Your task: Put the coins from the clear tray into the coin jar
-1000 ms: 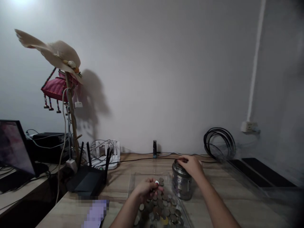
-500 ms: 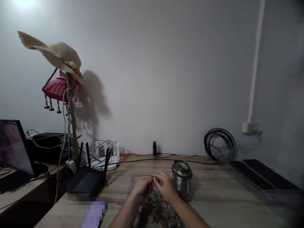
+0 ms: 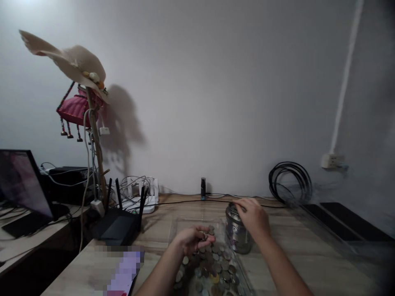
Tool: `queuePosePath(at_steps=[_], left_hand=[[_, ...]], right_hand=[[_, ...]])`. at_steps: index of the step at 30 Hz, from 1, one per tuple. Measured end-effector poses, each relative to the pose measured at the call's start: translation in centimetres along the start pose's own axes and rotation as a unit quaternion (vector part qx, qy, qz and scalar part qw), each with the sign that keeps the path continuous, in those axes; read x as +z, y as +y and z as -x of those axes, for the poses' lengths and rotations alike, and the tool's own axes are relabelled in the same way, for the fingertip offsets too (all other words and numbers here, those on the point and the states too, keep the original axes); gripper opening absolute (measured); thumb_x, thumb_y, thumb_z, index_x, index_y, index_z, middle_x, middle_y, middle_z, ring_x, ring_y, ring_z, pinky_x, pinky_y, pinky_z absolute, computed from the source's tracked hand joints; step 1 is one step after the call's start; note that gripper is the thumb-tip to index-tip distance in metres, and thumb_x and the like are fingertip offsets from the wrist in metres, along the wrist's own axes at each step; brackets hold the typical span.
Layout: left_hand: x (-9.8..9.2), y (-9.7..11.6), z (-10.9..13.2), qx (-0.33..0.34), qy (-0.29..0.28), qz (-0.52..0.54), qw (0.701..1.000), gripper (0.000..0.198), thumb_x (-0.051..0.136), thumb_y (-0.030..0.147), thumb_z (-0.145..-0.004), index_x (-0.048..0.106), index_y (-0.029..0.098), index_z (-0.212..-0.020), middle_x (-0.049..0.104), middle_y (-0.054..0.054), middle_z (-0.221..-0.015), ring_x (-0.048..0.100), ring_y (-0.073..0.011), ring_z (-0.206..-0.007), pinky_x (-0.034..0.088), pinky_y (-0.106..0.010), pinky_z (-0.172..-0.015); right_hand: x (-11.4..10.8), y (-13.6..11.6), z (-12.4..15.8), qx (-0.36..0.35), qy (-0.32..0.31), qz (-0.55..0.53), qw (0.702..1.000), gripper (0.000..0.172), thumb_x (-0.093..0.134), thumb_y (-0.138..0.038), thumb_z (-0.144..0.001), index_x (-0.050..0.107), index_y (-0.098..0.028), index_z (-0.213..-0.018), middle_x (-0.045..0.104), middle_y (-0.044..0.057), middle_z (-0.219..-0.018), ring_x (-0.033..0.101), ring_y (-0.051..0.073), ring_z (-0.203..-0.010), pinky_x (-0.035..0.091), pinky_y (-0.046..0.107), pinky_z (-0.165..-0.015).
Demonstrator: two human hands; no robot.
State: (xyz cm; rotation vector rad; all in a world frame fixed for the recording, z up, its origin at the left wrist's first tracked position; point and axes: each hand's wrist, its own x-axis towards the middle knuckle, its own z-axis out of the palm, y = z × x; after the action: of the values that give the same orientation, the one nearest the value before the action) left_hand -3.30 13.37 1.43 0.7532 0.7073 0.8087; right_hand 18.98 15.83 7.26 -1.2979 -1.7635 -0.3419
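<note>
— Right hand (image 3: 253, 217) draped over the mouth of the jar (image 3: 237, 235), fingers curled down at the rim, likely pinching a coin, though too small and dim to tell for sure.

— And the left?

— Left hand (image 3: 191, 239) hovering low over the coins (image 3: 212, 267), fingers loosely bent, thumb and forefinger close together; cannot tell whether anything sits between them.

— Where does the jar stand from there?

— Just to the right of the left hand and a little farther from the body, upright on the wooden table (image 3: 308, 263), long axis vertical, mouth up. Touching or nearly touching the right edge of the clear tray (image 3: 175, 230) that holds the coin pile. Right hand clearly the nearer one, already on top.

— Any writing to read?

— None legible. Jar shiny, no label to make out. Coins too small for faces or figures. Blurred purple patch near the bottom left, unreadable.

— Round about?

— Black router (image 3: 119, 224) with its antennas up, well to the left; coil of black cable (image 3: 290, 183) against the wall to the right; straw hat (image 3: 70, 61) on a stand.
</note>
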Motion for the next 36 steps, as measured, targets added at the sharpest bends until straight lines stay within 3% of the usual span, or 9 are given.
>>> queuePosePath(at_steps=[5, 12, 17, 19, 23, 25, 27, 31, 36], left_hand=[[-0.2, -0.2, 0.0, -0.008, -0.011, -0.083, 0.996, 0.023, 0.060, 0.007, -0.061, 0.055, 0.010, -0.083, 0.062, -0.005, -0.066, 0.062, -0.0133, -0.068, 0.044, -0.016, -0.055], [-0.1, -0.1, -0.4, 0.014, 0.030, -0.121, 0.992, 0.014, 0.062, 0.023, -0.064, 0.057, 0.010, -0.066, 0.063, -0.005, -0.066, 0.051, -0.0039, -0.045, 0.032, -0.013, -0.040], [-0.4, 0.0, -0.3, 0.091, 0.081, -0.129, 0.984, 0.031, 0.065, 0.041, -0.057, 0.051, 0.013, -0.062, 0.047, 0.006, -0.044, 0.028, 0.0002, -0.031, 0.010, -0.016, -0.034], [-0.5, -0.1, -0.3, 0.096, 0.081, -0.128, 0.984, 0.034, 0.066, 0.043, -0.055, 0.049, 0.015, -0.063, 0.041, 0.009, -0.041, 0.026, -0.0003, -0.032, 0.007, -0.017, -0.036], [-0.4, -0.1, -0.3, 0.102, 0.080, -0.127, 0.983, 0.037, 0.063, 0.048, -0.056, 0.044, 0.016, -0.061, 0.037, 0.009, -0.042, 0.027, -0.0014, -0.033, 0.006, -0.018, -0.037], [-0.4, -0.1, -0.4, 0.120, 0.088, -0.123, 0.981, 0.039, 0.061, 0.050, -0.056, 0.042, 0.016, -0.059, 0.035, 0.009, -0.042, 0.027, -0.0015, -0.033, 0.007, -0.018, -0.037], [-0.4, 0.0, -0.5, 0.128, 0.095, -0.120, 0.980, 0.040, 0.061, 0.051, -0.056, 0.041, 0.016, -0.058, 0.034, 0.009, -0.042, 0.027, -0.0013, -0.034, 0.008, -0.018, -0.037], [-0.3, 0.0, -0.5, 0.124, 0.084, -0.112, 0.982, 0.038, 0.063, 0.048, -0.056, 0.046, 0.015, -0.064, 0.038, 0.008, -0.044, 0.028, -0.0015, -0.036, 0.008, -0.018, -0.038], [0.0, 0.0, -0.2, 0.102, 0.052, -0.114, 0.987, 0.039, 0.062, 0.045, -0.059, 0.056, 0.013, -0.081, 0.042, 0.006, -0.047, 0.029, -0.0020, -0.037, 0.009, -0.017, -0.038]], right_hand=[[1.0, 4.4, -0.7, 0.094, -0.072, -0.078, 0.990, 0.022, 0.049, -0.032, -0.067, 0.067, -0.019, -0.071, 0.067, 0.005, -0.076, 0.059, 0.018, -0.073, 0.043, 0.027, -0.065], [1.6, 4.7, -0.6, 0.126, -0.084, -0.089, 0.985, 0.019, 0.051, -0.031, -0.065, 0.067, -0.020, -0.066, 0.067, 0.003, -0.067, 0.058, 0.017, -0.063, 0.040, 0.026, -0.057], [0.8, 1.5, 0.4, 0.033, 0.100, 0.012, 0.994, 0.025, 0.047, -0.030, -0.073, 0.066, -0.019, -0.085, 0.064, 0.006, -0.080, 0.053, 0.020, -0.077, 0.037, 0.031, -0.070], [1.2, -0.6, 1.2, -0.034, 0.130, -0.005, 0.991, 0.025, 0.044, -0.025, -0.076, 0.064, -0.018, -0.089, 0.063, 0.006, -0.079, 0.052, 0.018, -0.078, 0.036, 0.030, -0.074], [3.5, -4.6, 3.1, -0.134, -0.058, -0.095, 0.985, 0.024, 0.041, -0.024, -0.079, 0.063, -0.019, -0.084, 0.062, 0.004, -0.075, 0.052, 0.013, -0.072, 0.036, 0.024, -0.066], [4.8, -5.7, 3.7, -0.125, -0.173, -0.128, 0.969, 0.023, 0.042, -0.029, -0.079, 0.064, -0.020, -0.078, 0.061, 0.002, -0.069, 0.051, 0.012, -0.064, 0.035, 0.022, -0.059], [5.8, -6.1, 3.9, -0.095, -0.223, -0.162, 0.956, 0.024, 0.045, -0.031, -0.077, 0.064, -0.019, -0.070, 0.059, 0.001, -0.063, 0.049, 0.011, -0.058, 0.034, 0.021, -0.055], [6.5, -5.9, 3.8, -0.023, -0.185, -0.215, 0.959, 0.020, 0.050, -0.029, -0.074, 0.064, -0.017, -0.067, 0.059, 0.002, -0.064, 0.050, 0.012, -0.059, 0.036, 0.022, -0.055], [5.1, -5.5, 3.4, -0.039, -0.078, -0.206, 0.975, 0.017, 0.047, -0.024, -0.076, 0.064, -0.019, -0.076, 0.062, 0.003, -0.073, 0.053, 0.014, -0.070, 0.039, 0.025, -0.065]])
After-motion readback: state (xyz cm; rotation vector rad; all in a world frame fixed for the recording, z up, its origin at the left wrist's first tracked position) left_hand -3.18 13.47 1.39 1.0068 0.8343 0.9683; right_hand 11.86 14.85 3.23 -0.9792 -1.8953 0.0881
